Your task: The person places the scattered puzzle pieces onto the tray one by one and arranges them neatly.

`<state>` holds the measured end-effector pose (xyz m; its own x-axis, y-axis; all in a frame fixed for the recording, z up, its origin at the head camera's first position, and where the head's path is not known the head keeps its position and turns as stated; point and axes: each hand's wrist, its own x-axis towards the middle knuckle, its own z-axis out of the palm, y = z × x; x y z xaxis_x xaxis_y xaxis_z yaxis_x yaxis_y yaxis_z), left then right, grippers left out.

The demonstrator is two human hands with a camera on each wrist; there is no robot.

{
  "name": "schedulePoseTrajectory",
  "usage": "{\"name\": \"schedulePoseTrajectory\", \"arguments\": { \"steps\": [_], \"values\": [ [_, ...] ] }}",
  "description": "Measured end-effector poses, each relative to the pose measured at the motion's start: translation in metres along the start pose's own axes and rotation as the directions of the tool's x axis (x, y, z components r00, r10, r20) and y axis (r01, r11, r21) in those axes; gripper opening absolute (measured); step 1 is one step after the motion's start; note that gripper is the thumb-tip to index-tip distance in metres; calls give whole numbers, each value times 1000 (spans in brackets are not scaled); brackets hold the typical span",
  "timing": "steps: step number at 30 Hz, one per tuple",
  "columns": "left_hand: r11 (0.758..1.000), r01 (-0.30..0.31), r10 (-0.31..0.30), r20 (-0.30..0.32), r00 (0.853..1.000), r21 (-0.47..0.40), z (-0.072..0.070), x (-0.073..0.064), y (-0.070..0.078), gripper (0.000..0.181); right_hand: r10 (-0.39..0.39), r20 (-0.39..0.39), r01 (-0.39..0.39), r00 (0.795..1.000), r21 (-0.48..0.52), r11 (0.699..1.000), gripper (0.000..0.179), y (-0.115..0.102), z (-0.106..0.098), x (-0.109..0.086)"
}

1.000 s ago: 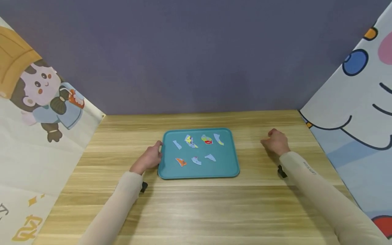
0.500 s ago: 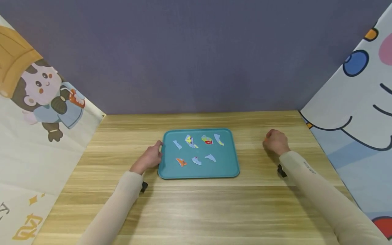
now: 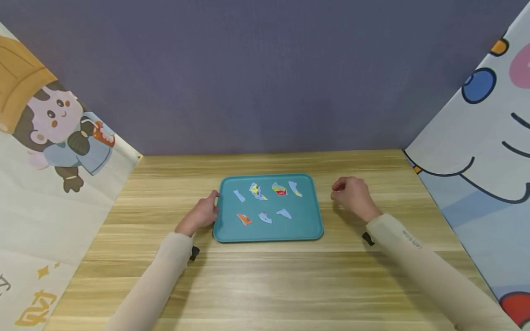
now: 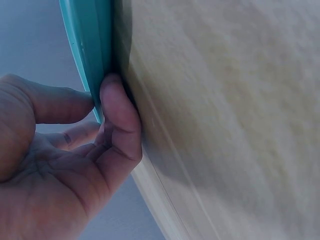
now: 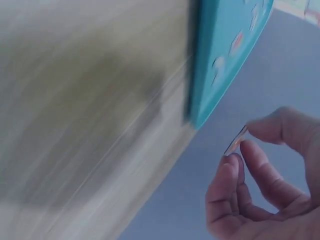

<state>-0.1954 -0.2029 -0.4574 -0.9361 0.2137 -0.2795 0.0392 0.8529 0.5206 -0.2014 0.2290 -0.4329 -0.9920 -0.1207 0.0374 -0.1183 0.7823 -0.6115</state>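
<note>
A teal tray [image 3: 302, 227] lies on the table, with several small irregular flat pieces on it. Among these are an orange one [image 3: 244, 219], a red and yellow one [image 3: 279, 189] and a pale one [image 3: 284, 213]. At the tray's left rim, my left hand [image 3: 204, 212] pinches the edge, thumb above and curled fingers below in the left wrist view. My right hand [image 3: 352, 195], over the table right of the tray, pinches a thin flat piece [image 5: 236, 142] between thumb and fingertips. It shows a bit of orange in the right wrist view; its face is mostly hidden.
The wood-grain table [image 3: 281, 285] stretches around the tray. A dark grey wall [image 3: 265, 82] closes off the back. Printed cartoon panels stand on the left [image 3: 62, 138] and on the right [image 3: 488, 151].
My right hand has moved left toward the tray, bringing the thin piece along. The left hand and the tray have stayed where they were.
</note>
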Motion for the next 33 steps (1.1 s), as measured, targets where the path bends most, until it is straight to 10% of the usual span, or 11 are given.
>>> {"name": "schedulePoseTrajectory", "arguments": {
  "steps": [10,27,33],
  "values": [
    [1000,-11,11,4,1000,4,1,2,1,45,-216,79,219,973,-29,975,9,-37,40,-17],
    [1000,-3,3,-2,1000,-2,-3,1,-4,47,-142,111,152,984,-87,985,5,-54,84,-9],
    [989,-27,53,-173,984,146,-11,-9,2,57,-278,-14,276,961,-75,958,15,-66,68,-14]
  ]
}}
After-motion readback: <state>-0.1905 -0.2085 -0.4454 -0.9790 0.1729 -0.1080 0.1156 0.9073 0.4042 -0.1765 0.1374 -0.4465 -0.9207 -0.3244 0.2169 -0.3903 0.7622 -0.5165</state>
